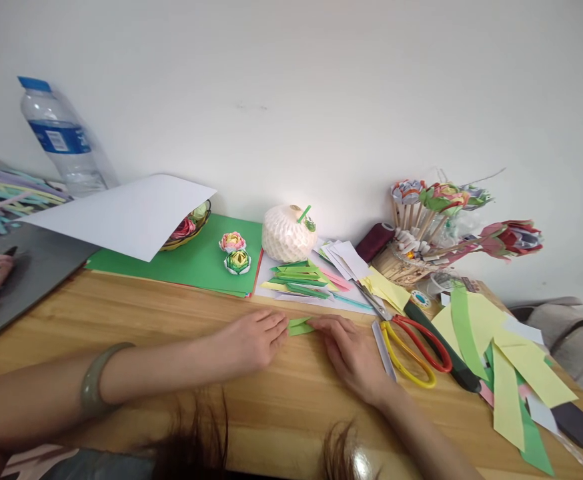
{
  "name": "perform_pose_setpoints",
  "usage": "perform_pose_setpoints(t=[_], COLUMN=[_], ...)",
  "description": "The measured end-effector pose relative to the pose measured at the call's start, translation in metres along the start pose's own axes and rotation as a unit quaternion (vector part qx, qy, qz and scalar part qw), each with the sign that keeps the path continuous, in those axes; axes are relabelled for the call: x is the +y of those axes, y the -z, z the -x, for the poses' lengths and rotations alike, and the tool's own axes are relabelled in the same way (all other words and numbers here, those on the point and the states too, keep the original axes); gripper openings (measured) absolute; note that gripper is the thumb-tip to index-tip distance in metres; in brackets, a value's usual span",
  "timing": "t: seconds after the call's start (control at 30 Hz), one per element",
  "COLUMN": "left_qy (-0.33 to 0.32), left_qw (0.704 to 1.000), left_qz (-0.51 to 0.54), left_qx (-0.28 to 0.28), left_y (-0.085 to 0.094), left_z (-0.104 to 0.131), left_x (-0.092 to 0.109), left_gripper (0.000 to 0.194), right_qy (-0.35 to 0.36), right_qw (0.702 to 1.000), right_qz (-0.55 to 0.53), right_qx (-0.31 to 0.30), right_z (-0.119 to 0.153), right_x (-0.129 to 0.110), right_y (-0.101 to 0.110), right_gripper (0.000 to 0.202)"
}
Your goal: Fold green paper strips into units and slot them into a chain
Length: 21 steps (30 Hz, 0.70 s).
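Note:
A small light green paper piece (pixel 300 326) lies on the wooden table between my hands. My left hand (pixel 257 339), with a bangle on its wrist, has its fingers together at the left end of the paper. My right hand (pixel 349 350) has its closed fingers at the right end. Behind them, folded green strips (pixel 299 277) rest on white paper, in front of a round white textured object (pixel 287 235). Red-handled scissors (pixel 421 341) and yellow-handled scissors (pixel 409 360) lie to the right of my right hand.
Two paper flowers (pixel 236 252) sit on a green sheet (pixel 196 270). A bottle (pixel 61 140) stands at the back left, near a white sheet (pixel 131 210). Paper flowers on sticks (pixel 444 198) and yellow paper pieces (pixel 509 393) occupy the right side.

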State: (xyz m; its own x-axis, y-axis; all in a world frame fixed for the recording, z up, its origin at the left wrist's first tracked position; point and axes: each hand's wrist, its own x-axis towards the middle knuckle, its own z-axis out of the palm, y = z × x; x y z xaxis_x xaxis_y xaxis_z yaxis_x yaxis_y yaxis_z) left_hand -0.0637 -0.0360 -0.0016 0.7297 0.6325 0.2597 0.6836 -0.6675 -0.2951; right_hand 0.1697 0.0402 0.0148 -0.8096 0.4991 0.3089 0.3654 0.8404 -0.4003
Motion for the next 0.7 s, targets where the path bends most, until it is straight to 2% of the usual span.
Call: perform_pose_setpoints(t=[0.07, 0.2, 0.4, 0.47, 0.6, 0.7], left_qy=[-0.001, -0.005, -0.009, -0.012, -0.016, -0.016], left_qw=[1.000, 1.000, 1.000, 1.000, 1.000, 1.000], left_qz=[0.004, -0.002, -0.003, -0.009, -0.014, -0.012], left_qx=[0.004, 0.003, 0.013, 0.001, -0.016, -0.020], left_y=[-0.0020, -0.0023, -0.0015, -0.0015, -0.0006, 0.0005], left_z=[0.0005, 0.0008, 0.0007, 0.0007, 0.0008, 0.0006], left_x=[-0.0001, -0.0003, -0.0010, -0.0010, -0.0012, -0.0013], left_gripper=[0.031, 0.031, 0.031, 0.032, 0.033, 0.033], right_qy=[0.000, -0.039, -0.002, 0.005, -0.028, -0.026], right_qw=[1.000, 0.997, 0.999, 0.999, 0.996, 0.996], right_qz=[-0.007, -0.003, -0.001, -0.005, 0.006, 0.026], right_qx=[0.005, 0.068, 0.032, 0.041, 0.084, 0.084], right_z=[0.0004, 0.0003, -0.0032, -0.0020, 0.0008, -0.0004], right_x=[0.0003, 0.0019, 0.0031, 0.0042, 0.0077, 0.0090], right_y=[0.0011, 0.0044, 0.0015, 0.0009, 0.0016, 0.0019], right_gripper=[0.032, 0.028, 0.032, 0.033, 0.030, 0.026])
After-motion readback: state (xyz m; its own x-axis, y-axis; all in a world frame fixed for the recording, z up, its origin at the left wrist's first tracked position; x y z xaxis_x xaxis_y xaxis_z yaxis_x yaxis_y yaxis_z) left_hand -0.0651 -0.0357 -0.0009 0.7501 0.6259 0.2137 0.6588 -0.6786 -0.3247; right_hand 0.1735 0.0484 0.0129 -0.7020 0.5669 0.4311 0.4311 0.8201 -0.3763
